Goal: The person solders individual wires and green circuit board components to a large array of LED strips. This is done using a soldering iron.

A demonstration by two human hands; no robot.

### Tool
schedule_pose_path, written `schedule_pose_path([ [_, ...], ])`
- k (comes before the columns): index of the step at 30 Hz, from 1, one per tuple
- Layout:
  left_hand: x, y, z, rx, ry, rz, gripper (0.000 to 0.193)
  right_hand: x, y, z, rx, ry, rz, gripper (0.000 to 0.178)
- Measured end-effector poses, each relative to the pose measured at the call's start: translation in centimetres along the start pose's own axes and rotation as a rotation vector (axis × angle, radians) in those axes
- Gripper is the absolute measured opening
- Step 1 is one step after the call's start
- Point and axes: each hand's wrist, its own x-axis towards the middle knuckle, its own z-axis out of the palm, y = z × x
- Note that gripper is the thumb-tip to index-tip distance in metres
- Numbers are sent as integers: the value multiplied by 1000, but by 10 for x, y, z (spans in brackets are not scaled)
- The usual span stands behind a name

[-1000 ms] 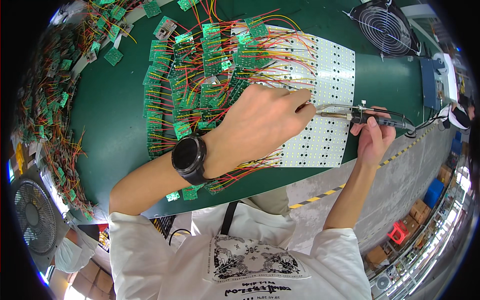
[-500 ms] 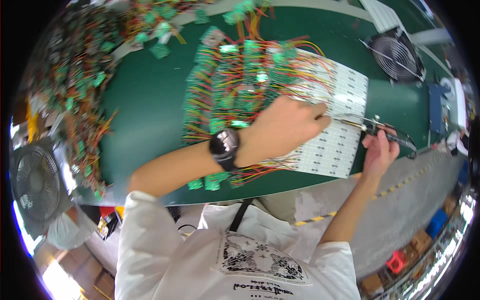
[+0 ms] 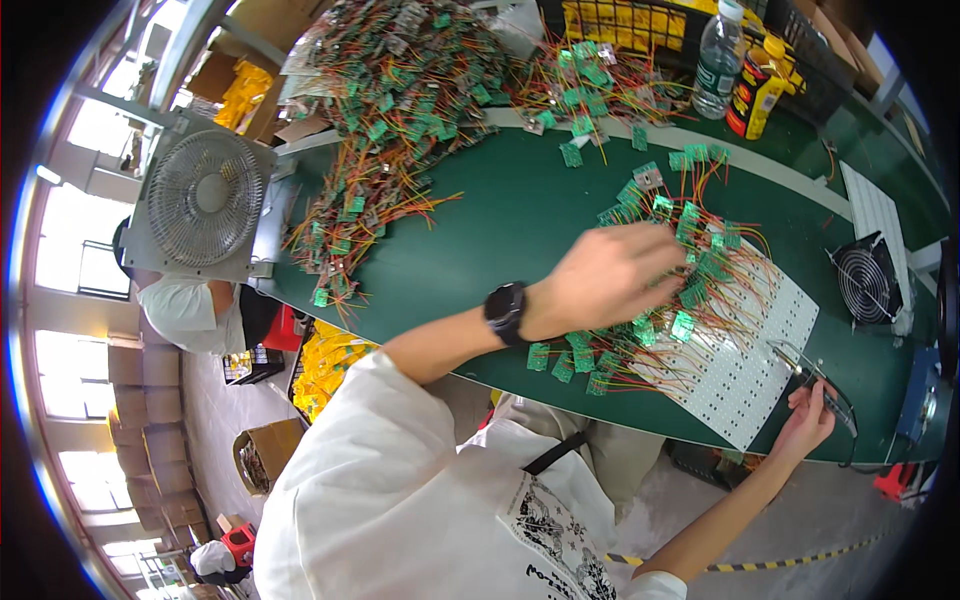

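My right hand (image 3: pixel 806 424) grips a soldering iron (image 3: pixel 803 373) with a dark handle and a thin metal tube. Its tip points over a white perforated panel (image 3: pixel 735 400) lying tilted on the green table. My left hand (image 3: pixel 612 278), with a dark watch at the wrist, hovers over rows of small green circuit boards (image 3: pixel 682 326) with red and yellow wires. Its fingers bend down toward the boards; motion blur hides whether anything is between them. The wires from these boards run onto the panel.
A big heap of wired boards (image 3: pixel 400 90) covers the table's far left, with a smaller pile (image 3: pixel 590 85) at the back. A bottle (image 3: pixel 718 60) and a yellow-black container (image 3: pixel 757 88) stand behind. A small fan (image 3: pixel 866 283) and blue box (image 3: pixel 922 395) are right; a larger fan (image 3: pixel 205 198) left.
My view has swung left, showing more of the heap and room. My left hand has moved from the panel back over the boards. The soldering iron stays in my right hand.
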Motion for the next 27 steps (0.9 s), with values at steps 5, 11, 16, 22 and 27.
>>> schedule_pose_path([
  [5,-113,-42,-68,365,209,-574,13,1,-3,5,24,14,18,23],
  [11,-210,-73,-151,921,258,-961,20,0,-6,8,9,8,17,22],
  [16,-220,-93,-163,964,255,-848,22,-2,-7,8,17,-19,-1,23],
  [22,-222,-83,-157,940,278,-713,13,1,-2,5,-6,-15,19,22],
  [27,-226,-35,-135,759,210,-687,10,3,0,1,6,-27,-10,24],
])
